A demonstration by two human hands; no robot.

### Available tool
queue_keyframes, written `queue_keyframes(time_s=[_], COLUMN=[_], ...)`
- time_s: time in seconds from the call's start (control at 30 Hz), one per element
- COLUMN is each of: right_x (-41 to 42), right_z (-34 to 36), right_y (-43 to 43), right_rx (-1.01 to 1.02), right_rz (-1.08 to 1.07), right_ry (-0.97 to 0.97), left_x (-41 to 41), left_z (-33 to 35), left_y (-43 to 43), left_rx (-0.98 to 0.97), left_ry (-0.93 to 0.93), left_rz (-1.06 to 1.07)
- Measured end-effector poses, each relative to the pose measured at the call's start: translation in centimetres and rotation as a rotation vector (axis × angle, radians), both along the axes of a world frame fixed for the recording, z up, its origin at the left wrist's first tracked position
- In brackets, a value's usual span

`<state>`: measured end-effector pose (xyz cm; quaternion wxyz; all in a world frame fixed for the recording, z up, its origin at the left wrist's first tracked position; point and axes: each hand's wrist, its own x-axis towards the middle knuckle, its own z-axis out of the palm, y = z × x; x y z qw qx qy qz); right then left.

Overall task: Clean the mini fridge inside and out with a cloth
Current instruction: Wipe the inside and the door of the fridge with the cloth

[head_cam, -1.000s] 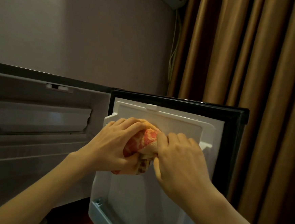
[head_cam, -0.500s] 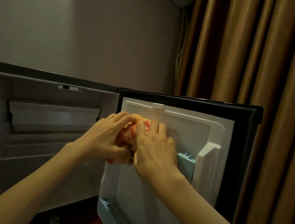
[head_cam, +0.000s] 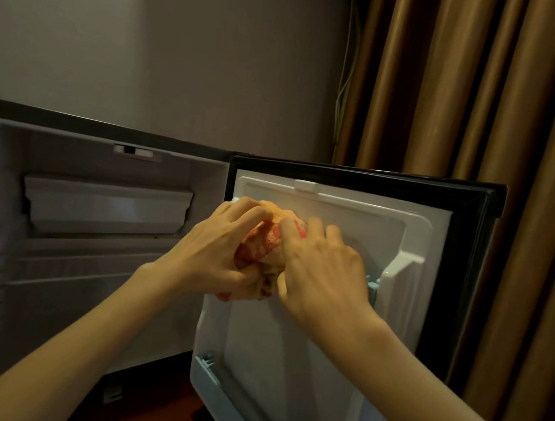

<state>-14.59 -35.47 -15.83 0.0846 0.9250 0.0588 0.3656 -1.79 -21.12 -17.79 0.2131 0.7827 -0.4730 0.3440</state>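
Note:
The mini fridge (head_cam: 63, 293) stands open at the left, its white cavity empty with a small freezer flap (head_cam: 103, 206) near the top. Its door (head_cam: 351, 222) swings out to the right, white liner facing me. A bunched orange-and-red patterned cloth (head_cam: 267, 242) is pressed against the upper left of the door liner. My left hand (head_cam: 212, 258) grips the cloth from the left, fingers curled round it. My right hand (head_cam: 321, 263) holds it from the right, thumb and fingers over the bundle. Most of the cloth is hidden between the hands.
Brown curtains (head_cam: 478, 93) hang close behind and right of the door. A grey wall (head_cam: 150, 34) rises behind the fridge, with thin cables (head_cam: 344, 82) running down its corner. A pale blue door shelf (head_cam: 210, 371) sits at the liner's bottom. The floor (head_cam: 154, 410) is reddish wood.
Both hands with the cloth have shifted left across the upper door liner, uncovering the door's right shelf bracket. The view has also panned slightly left.

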Motion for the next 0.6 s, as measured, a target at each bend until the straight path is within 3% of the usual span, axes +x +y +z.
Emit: queue_keyframes(time_s=[0.3,0.37,0.6], right_x=[-3.1,-3.1,-0.1], right_z=[0.3,0.4,0.5], right_y=[-1.3,-1.3,0.1], right_rx=[-0.037,-0.031,-0.055], right_rz=[-0.166,-0.121,0.0], right_ry=[0.02,-0.05,-0.021], left_x=[-2.7,-2.5,-0.3], left_z=[0.0,-0.1,0.0], left_y=[-1.6,-1.5,-0.3], left_rx=[0.005,-0.003,-0.013], left_ry=[-0.113,-0.119,-0.054], left_rz=[-0.015,-0.005,0.038])
